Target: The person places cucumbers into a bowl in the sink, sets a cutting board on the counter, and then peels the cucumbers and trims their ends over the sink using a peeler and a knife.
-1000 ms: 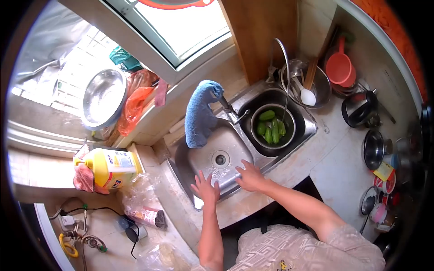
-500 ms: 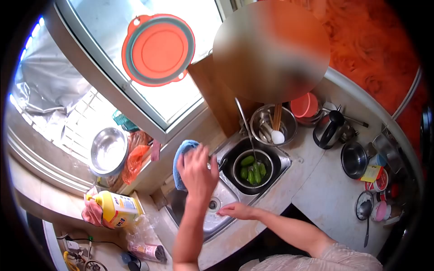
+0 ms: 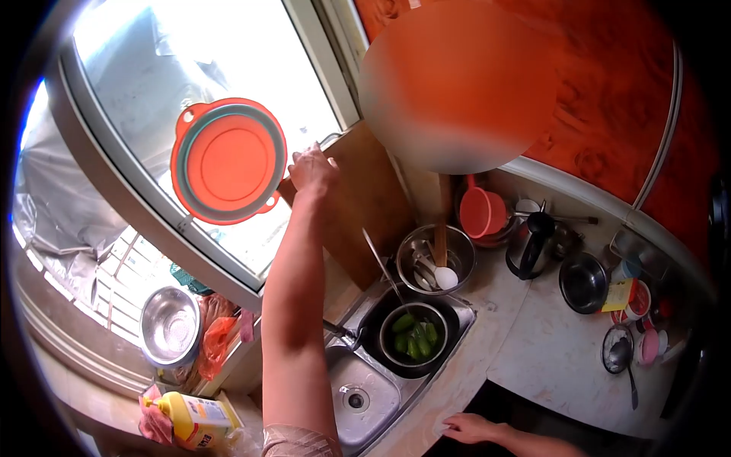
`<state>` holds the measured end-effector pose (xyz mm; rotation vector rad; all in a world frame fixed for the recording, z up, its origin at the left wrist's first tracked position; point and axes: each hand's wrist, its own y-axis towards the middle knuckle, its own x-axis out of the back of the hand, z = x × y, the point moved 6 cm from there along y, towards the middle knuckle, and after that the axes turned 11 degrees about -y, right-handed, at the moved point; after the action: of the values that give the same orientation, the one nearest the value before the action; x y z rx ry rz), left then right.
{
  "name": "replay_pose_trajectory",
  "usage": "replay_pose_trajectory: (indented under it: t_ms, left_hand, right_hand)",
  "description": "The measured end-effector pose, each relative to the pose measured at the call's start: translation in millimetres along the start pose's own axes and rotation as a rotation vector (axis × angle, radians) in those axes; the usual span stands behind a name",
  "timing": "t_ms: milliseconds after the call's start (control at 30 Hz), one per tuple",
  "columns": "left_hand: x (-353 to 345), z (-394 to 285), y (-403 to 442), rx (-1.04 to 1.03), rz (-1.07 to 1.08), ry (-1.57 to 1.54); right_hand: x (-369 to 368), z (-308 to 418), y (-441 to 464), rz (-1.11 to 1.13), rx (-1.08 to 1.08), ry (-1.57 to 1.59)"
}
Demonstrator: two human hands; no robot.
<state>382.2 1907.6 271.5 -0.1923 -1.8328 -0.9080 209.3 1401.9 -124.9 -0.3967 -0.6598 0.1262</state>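
Head view: wooden board (image 3: 364, 199) leans just above centre, 12 o'clock. Left hand (image 3: 312, 172) at its upper edge, 11 o'clock, fingers curled; cannot tell whether gripping. Step, judged: reach to board. Next move calls for secure hold, clear of red basin (image 3: 228, 166), 10 o'clock. Right hand (image 3: 470, 428), 5 o'clock: fingers bunched, closure unclear.

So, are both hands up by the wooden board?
No, only the left hand is up by the wooden board; the right hand is low, near the counter.
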Motion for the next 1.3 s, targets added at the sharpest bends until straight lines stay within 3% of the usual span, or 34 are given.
replay_pose_trajectory:
  t_ms: [100,267,400,533,767,900,1067,1167,1233,1300]
  left_hand:
    - [-8.0,-1.4,16.6,0.159,0.187,-0.072]
    - [-15.9,2.7,32.0,0.2,0.139,-0.113]
    - [-0.8,-14.7,22.4,0.126,0.179,-0.052]
    - [-15.7,-14.9,30.3,0.006,0.042,0.065]
    - [-10.1,-30.8,6.7,-0.111,0.256,0.039]
    - [4.0,-35.2,-8.6,-0.085,0.172,-0.009]
    - [69.5,-43.5,-33.8,-0.077,0.137,0.041]
    - [130.2,-48.0,-47.3,-0.228,-0.015,0.099]
    - [183.2,-61.9,-59.9,-0.188,0.051,0.226]
    - [229.1,-59.0,-69.2,-0.259,-0.009,0.147]
  right_hand:
    - [-5.3,-66.2,-56.0,-0.236,-0.227,0.08]
    - [-33.6,-124.6,-122.1,-0.227,-0.583,0.156]
    - [-24.5,-116.0,-126.3,-0.307,-0.511,0.195]
    - [-18.3,-117.0,-137.6,-0.337,-0.585,0.356]
    - [-36.8,-161.6,-199.8,-0.442,-0.726,0.371]
    - [-27.4,-154.4,-220.3,-0.524,-0.688,0.387]
    - [-0.1,-135.5,-223.9,-0.654,-0.588,0.327]
    - [34.0,-108.5,-199.5,-0.662,-0.336,0.299]
    - [58.9,-83.5,-167.4,-0.678,-0.146,0.331]
    - [76.5,-53.5,-140.1,-0.672,0.05,0.317]
